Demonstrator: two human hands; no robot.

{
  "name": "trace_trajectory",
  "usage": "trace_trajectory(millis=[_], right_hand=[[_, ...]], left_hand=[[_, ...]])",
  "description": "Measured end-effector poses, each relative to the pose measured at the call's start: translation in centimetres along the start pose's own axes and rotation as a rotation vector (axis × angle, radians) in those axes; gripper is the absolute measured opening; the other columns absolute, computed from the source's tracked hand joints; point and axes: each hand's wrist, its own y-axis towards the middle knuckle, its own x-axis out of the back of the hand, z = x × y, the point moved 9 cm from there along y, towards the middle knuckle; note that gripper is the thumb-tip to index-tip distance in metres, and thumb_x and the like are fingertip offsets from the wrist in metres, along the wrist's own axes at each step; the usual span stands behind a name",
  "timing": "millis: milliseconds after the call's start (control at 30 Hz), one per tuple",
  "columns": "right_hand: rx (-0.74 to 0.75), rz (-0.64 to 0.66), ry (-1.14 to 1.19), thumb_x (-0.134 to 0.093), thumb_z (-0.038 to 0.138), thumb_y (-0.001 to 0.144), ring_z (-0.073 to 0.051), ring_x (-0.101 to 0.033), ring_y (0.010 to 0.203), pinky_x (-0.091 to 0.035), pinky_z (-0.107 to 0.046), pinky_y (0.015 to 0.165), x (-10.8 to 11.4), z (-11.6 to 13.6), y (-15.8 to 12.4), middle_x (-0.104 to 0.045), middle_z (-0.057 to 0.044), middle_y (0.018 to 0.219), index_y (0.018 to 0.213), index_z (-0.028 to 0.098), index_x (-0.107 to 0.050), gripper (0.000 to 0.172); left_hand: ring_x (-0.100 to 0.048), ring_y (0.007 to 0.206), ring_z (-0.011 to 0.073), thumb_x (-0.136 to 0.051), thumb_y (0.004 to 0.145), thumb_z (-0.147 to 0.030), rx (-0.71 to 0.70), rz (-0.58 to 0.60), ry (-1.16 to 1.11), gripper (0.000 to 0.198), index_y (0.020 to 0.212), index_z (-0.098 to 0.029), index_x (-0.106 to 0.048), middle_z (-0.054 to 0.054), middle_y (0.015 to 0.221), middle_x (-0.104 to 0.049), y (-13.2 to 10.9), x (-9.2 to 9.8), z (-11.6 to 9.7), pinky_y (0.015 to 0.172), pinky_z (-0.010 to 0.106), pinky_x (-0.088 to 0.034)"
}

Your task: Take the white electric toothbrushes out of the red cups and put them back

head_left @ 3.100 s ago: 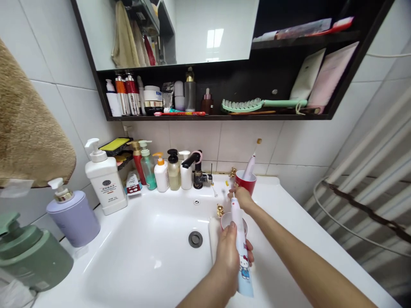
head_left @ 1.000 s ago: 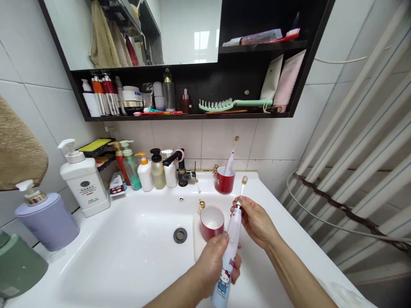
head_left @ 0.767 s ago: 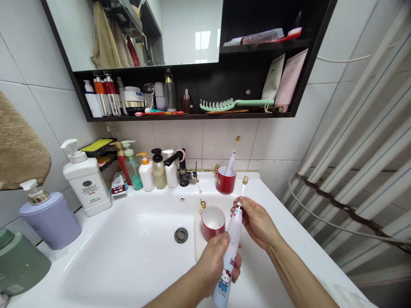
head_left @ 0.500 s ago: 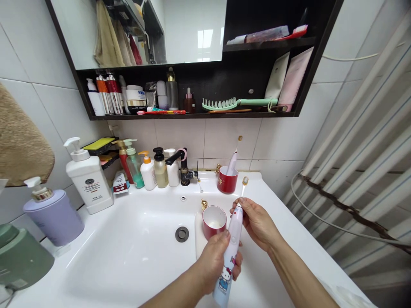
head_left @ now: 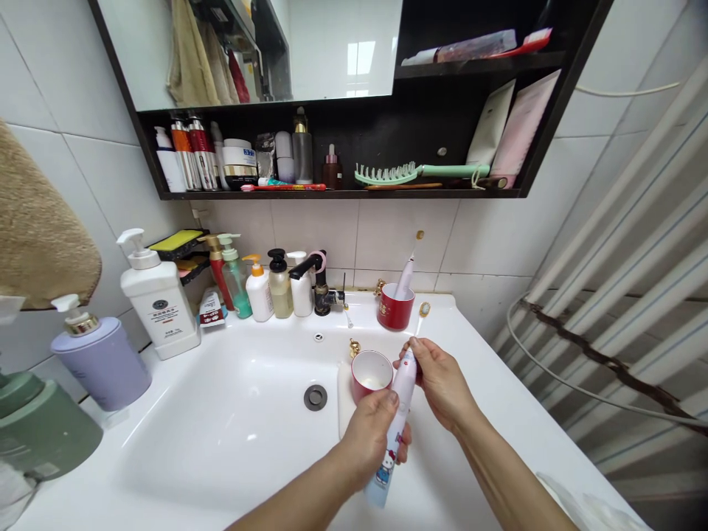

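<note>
My left hand (head_left: pixel 372 431) is wrapped round the handle of an electric toothbrush (head_left: pixel 399 413), pale pink to blue with a cartoon cat near its base. At its upper end, the fingers of my right hand (head_left: pixel 439 375) pinch the neck where the brush head (head_left: pixel 423 310) joins the handle. The bristles stick up beyond those fingers. Just left of the toothbrush, a red cup (head_left: pixel 372 371) with a white inside rests on a pale ledge in the basin, partly behind my left hand. Behind it, another red cup (head_left: pixel 395 308) holds a second electric toothbrush (head_left: pixel 405 276).
The white sink (head_left: pixel 221 413) has a drain (head_left: pixel 315 397) and a black faucet (head_left: pixel 319 284). Several pump bottles (head_left: pixel 259 291) line its back edge, with larger ones (head_left: pixel 160 302) at the left. A dark mirror cabinet (head_left: pixel 332 147) overhangs the sink. White folded panels (head_left: pixel 619 295) stand at right.
The camera view has shifted slightly. The toothbrush tilts a little differently, its brush head now turned with the bristle face more towards me. Both hands keep their hold.
</note>
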Motion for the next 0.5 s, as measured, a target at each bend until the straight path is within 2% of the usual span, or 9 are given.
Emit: trace_trajectory(millis=[333,400,500], right_hand=[[0.013,0.064,0.066,-0.045,0.044,0.062,-0.010,-0.044,0.042,-0.030,-0.021,0.036,-1.0,0.4,-0.8,-0.050,0.002,0.052,0.065,0.019,-0.047,0.025],[-0.007,0.075,0.057,-0.046,0.043,0.062,-0.009,-0.043,0.042,-0.031,-0.021,0.037,-1.1,0.3,-0.7,-0.049,0.002,0.050,0.063,0.018,-0.047,0.025],[0.011,0.013,0.058,-0.048,0.041,0.061,-0.009,-0.046,0.046,-0.035,-0.021,0.043,-0.5,0.4,-0.5,-0.049,0.003,0.051,0.060,0.018,-0.048,0.024]], left_hand=[[-0.036,0.033,0.0041,-0.030,0.066,-0.052,0.040,0.104,-0.126,0.040,0.073,-0.014,-0.038,-0.003,0.047,-0.042,-0.3,-0.8,-0.3,0.036,0.017,-0.026],[-0.036,0.033,0.0040,-0.030,0.067,-0.052,0.033,0.099,-0.129,0.039,0.073,-0.014,-0.038,-0.003,0.047,-0.042,-0.4,-0.9,-0.2,0.036,0.018,-0.026],[-0.036,0.032,0.0039,-0.032,0.066,-0.051,-0.009,0.060,-0.052,0.038,0.070,-0.014,-0.037,-0.003,0.047,-0.043,-0.3,-0.5,-0.3,0.036,0.017,-0.026]])
